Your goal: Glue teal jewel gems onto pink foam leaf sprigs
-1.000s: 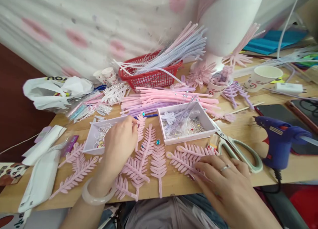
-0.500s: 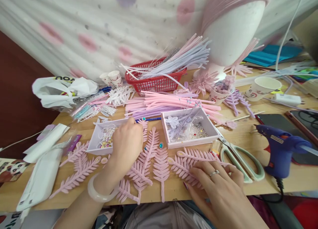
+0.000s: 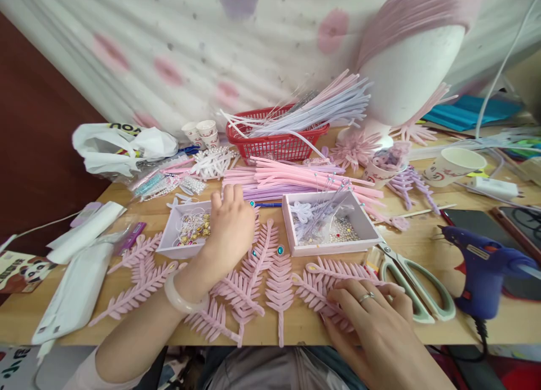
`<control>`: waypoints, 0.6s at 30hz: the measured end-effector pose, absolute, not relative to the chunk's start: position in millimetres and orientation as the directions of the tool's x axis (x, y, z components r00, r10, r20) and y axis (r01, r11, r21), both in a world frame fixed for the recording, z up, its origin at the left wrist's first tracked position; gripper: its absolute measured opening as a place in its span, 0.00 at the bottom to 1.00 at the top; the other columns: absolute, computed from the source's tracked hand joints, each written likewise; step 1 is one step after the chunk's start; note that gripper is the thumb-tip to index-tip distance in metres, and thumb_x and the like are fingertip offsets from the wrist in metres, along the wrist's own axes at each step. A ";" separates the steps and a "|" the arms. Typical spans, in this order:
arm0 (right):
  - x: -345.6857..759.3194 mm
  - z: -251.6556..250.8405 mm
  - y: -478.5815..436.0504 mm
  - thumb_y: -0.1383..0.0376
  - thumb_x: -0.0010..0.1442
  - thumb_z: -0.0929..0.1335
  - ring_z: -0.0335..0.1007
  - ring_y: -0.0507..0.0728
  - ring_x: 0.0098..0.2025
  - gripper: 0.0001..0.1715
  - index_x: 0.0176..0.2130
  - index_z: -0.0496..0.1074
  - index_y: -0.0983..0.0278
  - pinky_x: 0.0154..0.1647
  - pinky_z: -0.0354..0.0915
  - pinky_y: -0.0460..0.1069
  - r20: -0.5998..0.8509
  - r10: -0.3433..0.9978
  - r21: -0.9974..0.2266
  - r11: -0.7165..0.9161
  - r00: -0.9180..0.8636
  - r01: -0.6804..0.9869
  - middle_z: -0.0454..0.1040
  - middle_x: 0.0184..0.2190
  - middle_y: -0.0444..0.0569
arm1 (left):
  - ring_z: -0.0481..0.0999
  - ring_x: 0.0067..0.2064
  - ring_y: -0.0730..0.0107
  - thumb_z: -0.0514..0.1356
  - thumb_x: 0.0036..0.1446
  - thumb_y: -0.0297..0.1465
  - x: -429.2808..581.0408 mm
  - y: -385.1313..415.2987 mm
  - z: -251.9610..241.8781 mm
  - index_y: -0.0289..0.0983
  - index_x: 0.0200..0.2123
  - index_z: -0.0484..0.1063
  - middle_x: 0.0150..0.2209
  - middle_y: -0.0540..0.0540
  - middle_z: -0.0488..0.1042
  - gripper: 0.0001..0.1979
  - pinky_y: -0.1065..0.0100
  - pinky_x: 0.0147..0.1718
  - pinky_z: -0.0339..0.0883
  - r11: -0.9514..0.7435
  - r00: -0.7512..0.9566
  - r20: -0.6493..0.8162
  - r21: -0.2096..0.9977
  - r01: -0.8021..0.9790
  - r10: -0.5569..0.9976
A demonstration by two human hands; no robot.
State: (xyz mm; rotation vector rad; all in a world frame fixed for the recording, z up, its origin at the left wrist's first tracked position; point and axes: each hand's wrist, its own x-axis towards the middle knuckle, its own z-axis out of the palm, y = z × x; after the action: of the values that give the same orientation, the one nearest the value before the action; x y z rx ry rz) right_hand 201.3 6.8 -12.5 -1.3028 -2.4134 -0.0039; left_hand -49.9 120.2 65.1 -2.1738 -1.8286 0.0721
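My left hand (image 3: 231, 224) is bent over the right end of a small white box (image 3: 165, 244) of gold beads and white threads. Its fingers are curled, and anything between them is hidden. Below and beside it lie pink pipe-cleaner leaves (image 3: 279, 291), some with teal gems (image 3: 280, 250) close by. My right hand (image 3: 372, 317), with a ring on one finger, rests loosely over other pink leaves (image 3: 315, 291) at the front edge, fingers apart. A second white box (image 3: 329, 248) holds lilac pipe-cleaner pieces, pins and pearl beads.
Scissors (image 3: 416, 283) and a blue glue gun (image 3: 482, 266) lie at the right, by phones (image 3: 469, 224). Behind stand a red basket (image 3: 274, 149) of pipe cleaners, paper cups (image 3: 454, 167) and a white mannequin head (image 3: 422, 74). A white power bank-like block (image 3: 71, 294) is left.
The view has shifted, so things appear farther right. My left hand has moved slightly right from the bead box, showing more gold beads. My right hand stays on the leaves.
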 end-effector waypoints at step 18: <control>199.5 -20.8 3.6 0.68 0.69 0.65 0.75 0.62 0.41 0.05 0.46 0.68 0.59 0.52 0.50 0.59 0.387 0.812 -0.285 0.556 -0.437 0.781 0.78 0.39 0.46 | 0.62 0.70 0.33 0.58 0.66 0.30 -64.8 122.6 62.5 0.37 0.35 0.80 0.58 0.31 0.78 0.11 0.21 0.64 0.50 -0.097 0.115 0.170 -0.109 0.989 0.979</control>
State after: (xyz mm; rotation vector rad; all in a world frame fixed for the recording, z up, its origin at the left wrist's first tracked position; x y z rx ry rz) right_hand 199.5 3.6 -20.8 -1.2822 -2.3110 0.0867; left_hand -64.8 122.6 62.5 -2.1911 -1.9673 -0.0793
